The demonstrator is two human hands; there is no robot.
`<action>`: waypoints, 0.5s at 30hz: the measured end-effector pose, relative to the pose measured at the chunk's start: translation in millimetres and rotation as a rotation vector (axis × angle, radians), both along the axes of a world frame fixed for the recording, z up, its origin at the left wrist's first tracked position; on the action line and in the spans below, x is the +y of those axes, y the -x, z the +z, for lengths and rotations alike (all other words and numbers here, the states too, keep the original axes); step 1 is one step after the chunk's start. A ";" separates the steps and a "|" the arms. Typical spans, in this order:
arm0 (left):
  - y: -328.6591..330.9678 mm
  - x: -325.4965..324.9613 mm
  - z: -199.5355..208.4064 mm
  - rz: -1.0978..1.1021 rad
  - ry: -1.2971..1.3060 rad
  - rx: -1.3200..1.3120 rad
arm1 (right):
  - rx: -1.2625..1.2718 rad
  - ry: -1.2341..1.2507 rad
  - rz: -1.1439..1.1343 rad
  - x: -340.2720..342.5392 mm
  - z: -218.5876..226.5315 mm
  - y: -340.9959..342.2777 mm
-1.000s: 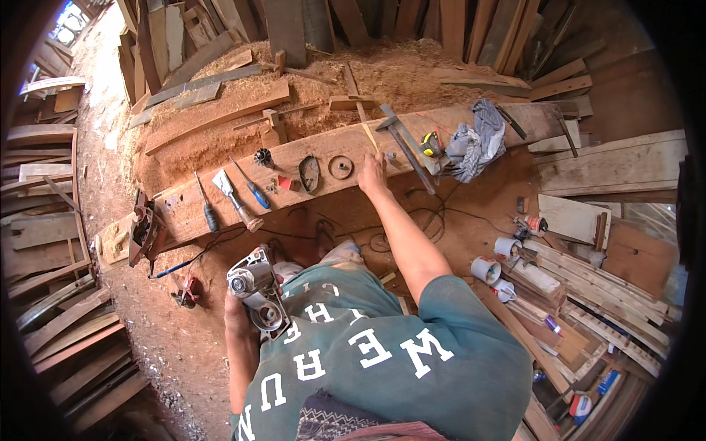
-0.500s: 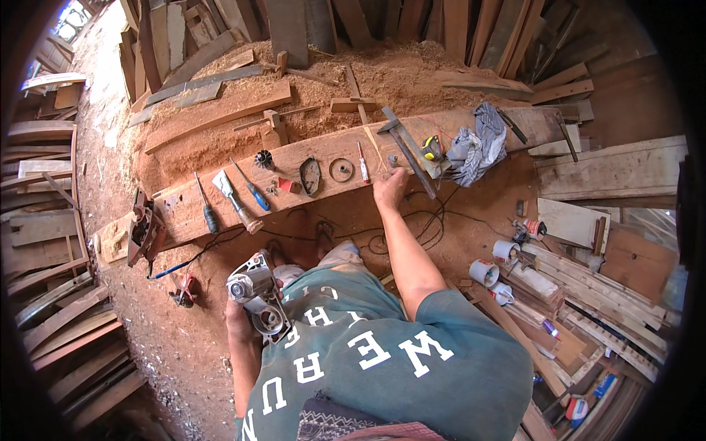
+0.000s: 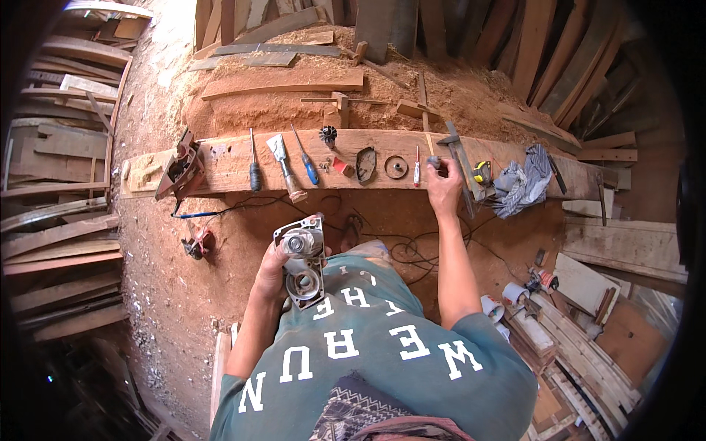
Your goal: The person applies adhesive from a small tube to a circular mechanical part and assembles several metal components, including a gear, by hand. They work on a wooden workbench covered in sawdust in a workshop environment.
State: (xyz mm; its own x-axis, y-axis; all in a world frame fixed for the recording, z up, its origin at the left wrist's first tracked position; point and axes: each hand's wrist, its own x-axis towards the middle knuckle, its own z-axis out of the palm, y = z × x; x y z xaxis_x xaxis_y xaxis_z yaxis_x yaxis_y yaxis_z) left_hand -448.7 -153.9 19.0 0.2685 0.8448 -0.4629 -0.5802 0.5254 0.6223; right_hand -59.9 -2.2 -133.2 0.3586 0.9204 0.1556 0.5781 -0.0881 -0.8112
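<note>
My left hand (image 3: 272,266) grips a bare metal power-tool housing (image 3: 301,253) in front of my shirt, its round openings facing up. Over the plank bench (image 3: 228,158), my right hand (image 3: 446,189) has its fingers closed around a small dark grey round part (image 3: 433,161). Just left of those fingers lies a small red-and-clear screwdriver (image 3: 417,170). A metal ring (image 3: 396,167), a dark oval cover (image 3: 365,165), a red piece (image 3: 340,166) and a black fan-like rotor (image 3: 328,135) follow leftward. On the right a hammer (image 3: 454,147) lies across the bench.
Further left are a blue screwdriver (image 3: 309,170), a brush (image 3: 282,158), a dark-handled screwdriver (image 3: 254,167) and a red planer body (image 3: 180,167). A tape measure (image 3: 482,173) and a grey cloth (image 3: 523,181) lie right. A black cable (image 3: 415,250) loops on the ground.
The view has turned, so the bench looks straighter. My right fingers have come onto the small grey part, which lay just beyond them before. My left hand still holds the housing.
</note>
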 end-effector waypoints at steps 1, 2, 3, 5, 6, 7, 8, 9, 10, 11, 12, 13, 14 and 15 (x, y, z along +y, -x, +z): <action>-0.7 0.5 -2.9 -0.011 -0.009 0.069 | 0.036 -0.039 0.117 -8.1 40.7 20.0; -2.0 1.6 -4.6 0.000 -0.010 0.026 | 0.071 -0.079 0.228 -16.6 80.6 37.3; -3.8 3.2 -5.7 0.009 -0.014 -0.016 | 0.056 -0.140 0.362 -24.1 119.2 51.7; -5.4 4.5 -9.9 0.030 -0.042 -0.085 | 0.050 -0.251 0.610 -36.4 182.6 76.4; -7.0 6.3 -9.5 0.027 -0.049 -0.099 | 0.062 -0.304 0.720 -41.5 203.7 85.1; -8.8 8.2 -7.8 0.026 -0.056 -0.113 | 0.031 -0.328 0.783 -46.5 216.5 91.6; -9.9 9.7 -6.9 0.026 -0.062 -0.126 | 0.000 -0.352 0.847 -51.4 227.3 97.0; -9.7 11.1 -6.8 0.025 -0.076 -0.133 | 0.014 -0.323 0.888 -55.6 239.6 103.0; -10.4 12.1 -5.3 0.031 -0.085 -0.133 | -0.053 -0.341 0.916 -57.2 247.9 106.8; -12.3 12.7 -2.5 0.038 -0.094 -0.132 | -0.120 -0.358 0.945 -58.3 254.8 109.9; -14.3 13.2 1.2 0.044 -0.103 -0.130 | -0.186 -0.377 0.971 -59.3 260.9 112.9; -17.1 12.5 6.6 0.067 -0.076 -0.125 | -0.249 -0.380 0.988 -60.6 266.9 115.5; -16.4 11.9 6.2 0.063 -0.076 -0.124 | -0.276 -0.381 0.992 -62.0 269.0 118.0; -15.5 10.8 5.2 0.060 -0.073 -0.122 | -0.302 -0.380 0.996 -63.8 270.2 120.4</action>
State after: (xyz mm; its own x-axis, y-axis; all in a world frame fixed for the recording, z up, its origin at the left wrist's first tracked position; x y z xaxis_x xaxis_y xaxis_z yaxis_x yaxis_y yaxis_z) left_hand -433.3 -143.1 24.2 0.2672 0.8913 -0.3662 -0.6828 0.4433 0.5807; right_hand -180.3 -65.9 137.0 -0.6158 0.6501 0.4452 0.4305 0.7509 -0.5009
